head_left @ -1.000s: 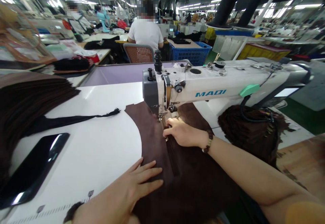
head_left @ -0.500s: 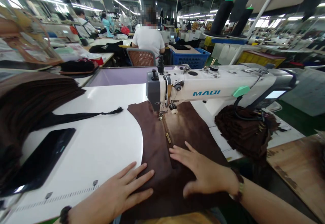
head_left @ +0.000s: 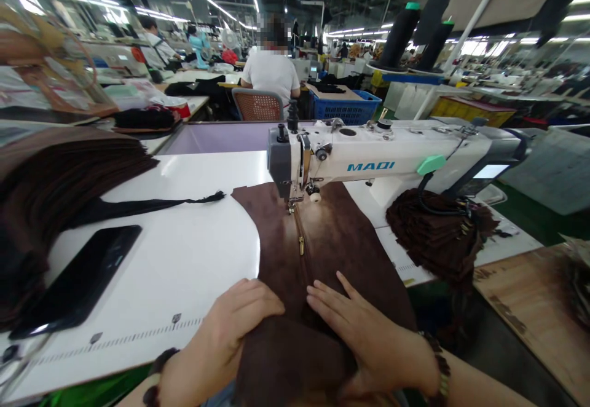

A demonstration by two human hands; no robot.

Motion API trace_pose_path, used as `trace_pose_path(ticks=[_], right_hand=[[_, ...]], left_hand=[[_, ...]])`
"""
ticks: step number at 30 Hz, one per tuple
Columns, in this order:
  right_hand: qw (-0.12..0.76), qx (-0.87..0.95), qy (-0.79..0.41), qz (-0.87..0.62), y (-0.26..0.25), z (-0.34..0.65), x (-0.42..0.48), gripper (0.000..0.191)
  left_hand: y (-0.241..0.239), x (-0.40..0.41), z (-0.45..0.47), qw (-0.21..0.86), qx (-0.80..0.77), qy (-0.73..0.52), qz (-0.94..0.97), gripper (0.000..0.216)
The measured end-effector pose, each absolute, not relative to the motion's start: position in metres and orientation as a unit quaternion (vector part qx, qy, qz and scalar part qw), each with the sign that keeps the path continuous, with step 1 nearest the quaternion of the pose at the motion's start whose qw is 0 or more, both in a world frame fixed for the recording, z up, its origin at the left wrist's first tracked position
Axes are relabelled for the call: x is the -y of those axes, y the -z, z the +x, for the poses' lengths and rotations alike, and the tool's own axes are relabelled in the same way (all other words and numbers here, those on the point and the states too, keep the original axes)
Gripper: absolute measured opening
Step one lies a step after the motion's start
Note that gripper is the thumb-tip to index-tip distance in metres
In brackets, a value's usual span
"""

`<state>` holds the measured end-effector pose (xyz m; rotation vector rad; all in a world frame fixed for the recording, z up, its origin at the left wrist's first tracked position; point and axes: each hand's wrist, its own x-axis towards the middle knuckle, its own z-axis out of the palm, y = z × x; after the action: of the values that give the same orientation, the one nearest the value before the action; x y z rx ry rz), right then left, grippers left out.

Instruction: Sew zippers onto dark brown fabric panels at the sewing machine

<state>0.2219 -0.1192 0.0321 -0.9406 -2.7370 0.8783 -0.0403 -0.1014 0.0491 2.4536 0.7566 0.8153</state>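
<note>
Spreading across the left and centre, a glossy white table [head_left: 184,259] bears a black phone [head_left: 80,281], with sewing stations and a white-shirted person [head_left: 270,70] behind, toward the top of the frame. The dark brown fabric panel [head_left: 354,241] lies at lower centre, matt, reaching under the MAQI sewing machine [head_left: 391,152]; a zipper [head_left: 297,219] with a brass-coloured pull [head_left: 301,246] runs down it. Panel and zipper stretch lengthwise from the needle toward the bottom edge, the pull pointing downward. The left hand [head_left: 228,327] bends its fingers over the panel's left edge, grip unclear; the right hand [head_left: 369,340] lies open on it, fingers straight, holding nothing.
</note>
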Motion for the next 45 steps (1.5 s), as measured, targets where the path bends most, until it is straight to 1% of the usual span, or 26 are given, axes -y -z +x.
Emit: trace_pose_path(ticks=[2,3,4,6,7,8,9,12,13,15,17,21,24,26,30,41,45], right_hand=[[0.106,0.866,-0.330,-0.360,-0.037,0.222,0.116,0.066],[0.137,0.829,-0.357,-0.409,-0.040,0.223,0.114,0.056],[0.169,0.779,-0.385,-0.465,-0.043,0.224,0.113,0.050],[0.224,0.676,-0.438,-0.548,-0.049,0.228,0.110,0.052],[0.244,0.642,-0.460,-0.563,-0.052,0.230,0.109,0.055],[0.256,0.624,-0.482,-0.559,-0.054,0.231,0.109,0.057],[0.262,0.617,-0.502,-0.546,-0.056,0.232,0.110,0.057],[0.257,0.609,-0.542,-0.520,-0.059,0.233,0.112,0.056],[0.253,0.604,-0.548,-0.520,-0.059,0.233,0.113,0.057],[0.254,0.592,-0.550,-0.531,-0.057,0.232,0.115,0.058],[0.258,0.581,-0.546,-0.546,-0.055,0.231,0.115,0.061],[0.250,0.574,-0.554,-0.549,-0.054,0.230,0.117,0.063],[0.238,0.574,-0.555,-0.553,-0.057,0.232,0.117,0.065],[0.224,0.588,-0.540,-0.559,-0.059,0.235,0.117,0.066],[0.189,0.638,-0.527,-0.529,-0.063,0.238,0.113,0.061],[0.143,0.698,-0.541,-0.446,-0.066,0.231,0.107,0.055],[0.119,0.730,-0.511,-0.438,-0.069,0.228,0.102,0.054]], left_hand=[[-0.061,0.097,-0.019,0.257,-0.309,-0.368,0.838,0.017],[-0.067,0.094,-0.011,0.264,-0.335,-0.406,0.808,0.017],[-0.071,0.091,-0.004,0.263,-0.364,-0.454,0.769,0.019],[-0.074,0.085,0.002,0.240,-0.406,-0.558,0.683,0.025],[-0.073,0.083,0.002,0.209,-0.418,-0.591,0.657,0.027],[-0.069,0.082,0.001,0.173,-0.424,-0.596,0.659,0.026],[-0.063,0.083,0.000,0.135,-0.420,-0.573,0.690,0.022],[-0.039,0.091,0.002,0.041,-0.375,-0.402,0.835,0.006],[-0.031,0.095,0.004,0.017,-0.354,-0.356,0.865,0.008],[-0.020,0.099,0.012,-0.029,-0.330,-0.312,0.891,0.015],[-0.015,0.101,0.020,-0.059,-0.321,-0.305,0.895,0.019],[-0.015,0.098,0.026,-0.080,-0.314,-0.333,0.885,0.028],[-0.015,0.097,0.024,-0.084,-0.300,-0.350,0.884,0.027],[-0.014,0.097,0.021,-0.081,-0.291,-0.353,0.885,0.025],[-0.011,0.099,0.020,-0.069,-0.293,-0.342,0.890,0.026],[0.004,0.100,0.018,-0.032,-0.290,-0.310,0.905,0.032],[0.004,0.101,0.024,-0.027,-0.297,-0.299,0.906,0.035]])
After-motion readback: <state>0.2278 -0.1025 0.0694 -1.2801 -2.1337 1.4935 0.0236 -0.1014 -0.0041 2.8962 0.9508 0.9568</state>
